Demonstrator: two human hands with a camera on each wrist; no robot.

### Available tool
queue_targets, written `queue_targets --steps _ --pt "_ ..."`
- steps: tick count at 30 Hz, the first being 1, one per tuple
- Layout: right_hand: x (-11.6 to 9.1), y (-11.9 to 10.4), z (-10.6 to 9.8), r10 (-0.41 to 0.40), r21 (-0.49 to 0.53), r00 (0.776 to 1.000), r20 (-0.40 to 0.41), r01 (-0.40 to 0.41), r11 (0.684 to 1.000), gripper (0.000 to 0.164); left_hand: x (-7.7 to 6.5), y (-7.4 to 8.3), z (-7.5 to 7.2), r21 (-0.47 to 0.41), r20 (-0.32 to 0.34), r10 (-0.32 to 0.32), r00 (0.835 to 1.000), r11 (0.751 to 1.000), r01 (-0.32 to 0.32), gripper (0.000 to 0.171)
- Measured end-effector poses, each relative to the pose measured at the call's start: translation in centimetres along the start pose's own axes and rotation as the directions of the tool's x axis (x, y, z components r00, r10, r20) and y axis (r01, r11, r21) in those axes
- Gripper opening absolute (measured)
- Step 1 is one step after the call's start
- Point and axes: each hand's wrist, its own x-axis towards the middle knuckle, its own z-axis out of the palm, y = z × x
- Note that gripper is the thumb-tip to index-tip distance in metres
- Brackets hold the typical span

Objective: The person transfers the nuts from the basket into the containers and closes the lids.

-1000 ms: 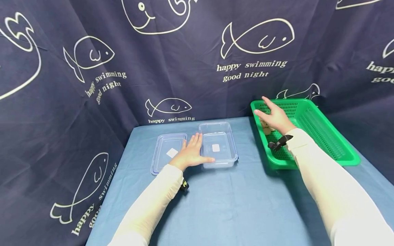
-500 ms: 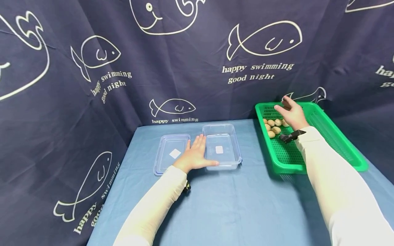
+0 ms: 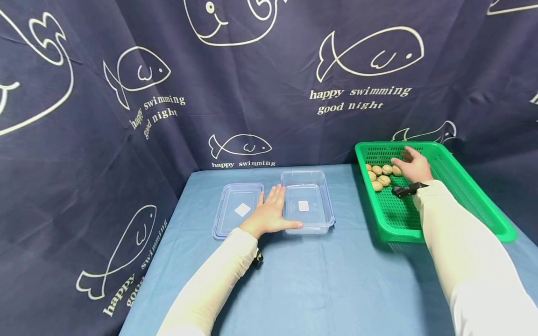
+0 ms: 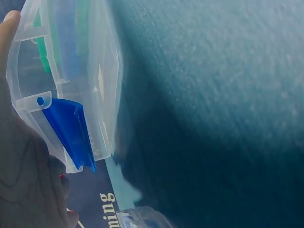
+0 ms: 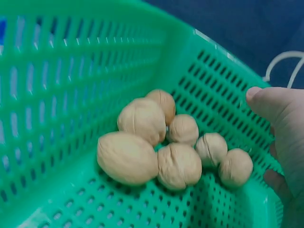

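My left hand point(image 3: 269, 218) rests against the near left side of a clear plastic box point(image 3: 313, 198), fingers straight and thumb spread along its front rim. In the left wrist view, a blue clip point(image 4: 71, 133) hangs from the box's side. A clear lid with a blue edge point(image 3: 230, 205) lies just left of the box. My right hand point(image 3: 416, 169) reaches into a green basket point(image 3: 371, 205), its thumb and fingers apart, beside several walnuts point(image 3: 383, 181). In the right wrist view, the walnuts point(image 5: 179, 166) cluster on the basket floor, with nothing seen between the fingers.
A blue cloth point(image 3: 319, 280) covers the table. Behind and to the left hangs a dark curtain point(image 3: 286, 121) with fish drawings, close to the back of the basket. The basket's perforated side wall point(image 5: 71, 80) rises beside the walnuts.
My right hand has moved from over the basket's left rim rightward and down into the basket, uncovering the walnuts. My left hand has stayed at the box. The head view has shifted slightly.
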Motion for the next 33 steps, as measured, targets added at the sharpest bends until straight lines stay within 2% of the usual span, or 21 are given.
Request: queue_targets --steps 7,13,16,21,26,33 --pt "1.0 2.8 0.0 0.049 -0.048 0.999 -0.02 -0.05 0.998 0.083 -0.1 0.2 -0.1 0.011 0.003 0.0 1.0 1.0 0.0 0.133" --pt "1.6 4.0 0.4 0.082 -0.08 0.996 -0.03 -0.084 0.993 0.084 0.0 0.2 -0.1 0.024 0.007 0.003 1.0 1.0 -0.003 0.133" --pt "1.5 4.4 0.6 0.099 -0.11 0.995 -0.007 -0.099 0.989 0.081 0.0 0.1 0.0 0.021 0.007 -0.002 1.0 1.0 0.002 0.132" --pt "1.1 4.5 0.9 0.047 -0.204 0.998 0.033 -0.039 0.978 0.064 0.0 -0.1 0.2 0.021 -0.002 -0.005 1.0 1.0 0.005 0.132" --pt "1.2 4.7 1.1 -0.002 -0.253 1.0 -0.01 -0.001 0.967 0.048 -0.1 0.0 0.3 0.023 -0.006 -0.006 1.0 1.0 0.006 0.132" --pt "1.7 4.2 0.8 0.026 -0.273 0.999 -0.045 -0.037 0.961 0.043 0.1 -0.1 0.1 0.038 0.001 -0.004 1.0 0.999 0.004 0.133"
